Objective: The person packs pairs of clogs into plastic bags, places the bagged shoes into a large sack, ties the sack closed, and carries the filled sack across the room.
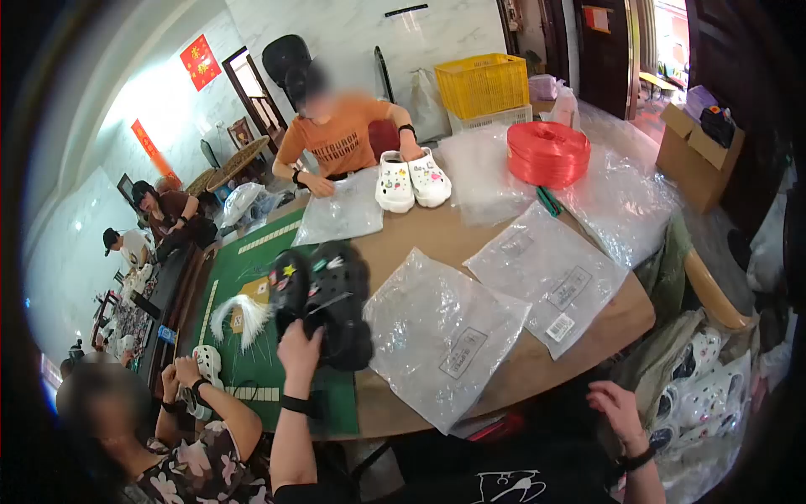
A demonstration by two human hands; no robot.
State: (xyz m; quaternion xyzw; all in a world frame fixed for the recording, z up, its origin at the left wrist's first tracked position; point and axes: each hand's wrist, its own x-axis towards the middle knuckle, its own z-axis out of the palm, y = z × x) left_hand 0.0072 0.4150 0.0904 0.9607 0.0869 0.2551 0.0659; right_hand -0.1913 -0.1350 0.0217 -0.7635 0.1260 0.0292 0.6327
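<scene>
My left hand point(300, 357) grips a pair of black clogs point(337, 307) by the near end, above the edge of the green mat. Colourful charms, one a yellow star, dot the clogs, and a thin tie seems to cross between them. My right hand point(620, 410) hovers off the table's near right edge, fingers apart and loosely bent, holding nothing. Between my hands a clear plastic bag point(445, 336) with printed text lies flat on the brown table point(609, 323). A second clear bag point(546, 281) with a barcode label lies to its right.
Across the table a person in orange touches white clogs point(411, 181). A person at left handles a white clog point(207, 363). White ties point(243, 319) lie on the green mat point(336, 412). Red twine point(548, 155) and green-handled scissors point(549, 202) sit at the back; bagged clogs point(705, 395) are at lower right.
</scene>
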